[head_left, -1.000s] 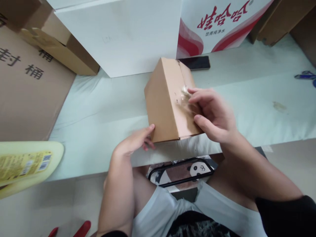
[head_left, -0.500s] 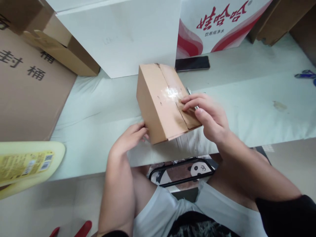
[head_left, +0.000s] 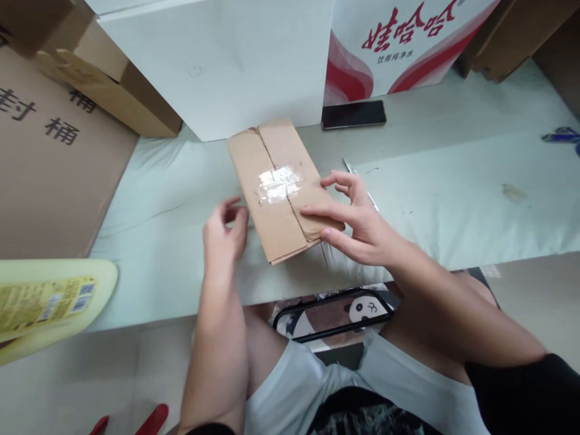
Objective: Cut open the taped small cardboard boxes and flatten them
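Observation:
A small brown cardboard box (head_left: 260, 208) lies on the pale green cloth, its top seam crossed by a shiny strip of clear tape (head_left: 280, 183). My right hand (head_left: 356, 223) rests its spread fingertips on the box's top and right edge, thumb near the front corner. Just left of the box, my left hand (head_left: 226, 232) hovers with bent fingers and a gap beside the thumb; nothing shows in it. A thin silver tool (head_left: 348, 166) lies on the cloth, partly hidden behind my right hand.
Behind stand a white box (head_left: 217, 66) and a red-and-white carton (head_left: 394, 72), with a black phone (head_left: 354, 115) before them. Large cardboard boxes (head_left: 54, 169) and a pale yellow bottle (head_left: 102, 284) are at left. Blue scissors (head_left: 562, 138) lie far right. The table's front edge is near my knees.
The box has come down flatter and turned, its top now facing up and lying further left. My left hand has come off its side; my right fingers have slid along the top.

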The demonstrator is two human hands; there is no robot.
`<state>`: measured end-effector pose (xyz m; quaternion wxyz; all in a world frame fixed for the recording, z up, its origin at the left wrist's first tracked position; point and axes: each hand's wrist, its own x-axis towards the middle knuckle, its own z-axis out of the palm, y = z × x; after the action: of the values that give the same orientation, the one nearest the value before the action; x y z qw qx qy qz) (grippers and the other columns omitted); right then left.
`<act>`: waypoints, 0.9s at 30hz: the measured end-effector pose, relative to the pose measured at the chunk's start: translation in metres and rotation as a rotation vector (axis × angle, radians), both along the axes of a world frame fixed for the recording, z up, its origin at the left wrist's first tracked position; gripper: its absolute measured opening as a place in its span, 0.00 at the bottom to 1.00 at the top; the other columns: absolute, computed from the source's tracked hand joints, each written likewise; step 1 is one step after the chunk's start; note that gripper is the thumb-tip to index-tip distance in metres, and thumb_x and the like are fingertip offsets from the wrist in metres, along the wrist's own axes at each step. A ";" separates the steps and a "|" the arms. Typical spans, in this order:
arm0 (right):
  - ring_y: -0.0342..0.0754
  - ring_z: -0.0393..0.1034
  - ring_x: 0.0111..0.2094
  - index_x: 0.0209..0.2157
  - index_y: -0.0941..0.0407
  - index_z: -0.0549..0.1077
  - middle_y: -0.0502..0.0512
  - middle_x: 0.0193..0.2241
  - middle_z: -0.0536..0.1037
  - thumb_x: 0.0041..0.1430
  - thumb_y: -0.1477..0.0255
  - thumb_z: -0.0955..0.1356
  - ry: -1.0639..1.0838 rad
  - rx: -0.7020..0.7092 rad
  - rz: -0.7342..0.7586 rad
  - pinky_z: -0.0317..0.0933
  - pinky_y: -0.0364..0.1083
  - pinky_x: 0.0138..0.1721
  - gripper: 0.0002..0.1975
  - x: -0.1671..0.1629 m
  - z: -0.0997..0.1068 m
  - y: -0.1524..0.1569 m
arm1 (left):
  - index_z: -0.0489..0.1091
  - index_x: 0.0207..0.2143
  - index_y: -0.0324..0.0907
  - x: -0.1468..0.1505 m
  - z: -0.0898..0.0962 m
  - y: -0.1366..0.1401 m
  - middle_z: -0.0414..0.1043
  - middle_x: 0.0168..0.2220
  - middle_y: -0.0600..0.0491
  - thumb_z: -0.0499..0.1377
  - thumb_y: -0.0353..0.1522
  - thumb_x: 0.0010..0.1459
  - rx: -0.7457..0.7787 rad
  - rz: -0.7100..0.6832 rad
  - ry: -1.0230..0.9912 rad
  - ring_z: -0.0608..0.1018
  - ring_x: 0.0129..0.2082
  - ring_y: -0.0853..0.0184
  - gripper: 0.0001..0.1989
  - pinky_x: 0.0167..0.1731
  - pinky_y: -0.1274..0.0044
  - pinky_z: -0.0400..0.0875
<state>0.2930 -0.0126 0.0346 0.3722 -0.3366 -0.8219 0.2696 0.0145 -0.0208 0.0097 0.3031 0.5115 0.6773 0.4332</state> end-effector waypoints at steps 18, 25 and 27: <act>0.67 0.75 0.43 0.63 0.54 0.66 0.69 0.50 0.78 0.60 0.67 0.64 -0.804 -0.519 -0.652 0.69 0.64 0.41 0.28 0.030 -0.016 0.032 | 0.74 0.57 0.52 0.022 0.007 0.003 0.71 0.60 0.50 0.51 0.47 0.69 0.600 -0.354 0.244 0.69 0.66 0.56 0.21 0.75 0.56 0.48; 0.49 0.74 0.29 0.56 0.52 0.65 0.52 0.32 0.79 0.58 0.70 0.64 -0.020 -0.589 -0.627 0.68 0.50 0.32 0.23 0.025 -0.012 0.038 | 0.74 0.55 0.51 0.025 0.008 0.003 0.71 0.59 0.49 0.49 0.51 0.68 0.559 -0.322 0.249 0.68 0.66 0.53 0.24 0.75 0.55 0.48; 0.46 0.73 0.27 0.54 0.50 0.65 0.51 0.33 0.78 0.62 0.68 0.62 0.179 -0.525 -0.584 0.68 0.48 0.30 0.19 0.025 -0.011 0.038 | 0.74 0.55 0.51 0.025 0.008 0.003 0.71 0.59 0.50 0.49 0.52 0.68 0.561 -0.325 0.243 0.68 0.66 0.54 0.24 0.75 0.55 0.47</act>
<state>0.3180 0.0256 0.0240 0.4046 -0.6148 -0.5592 0.3816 0.0394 -0.0180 0.0176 0.1331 0.7238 0.4728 0.4845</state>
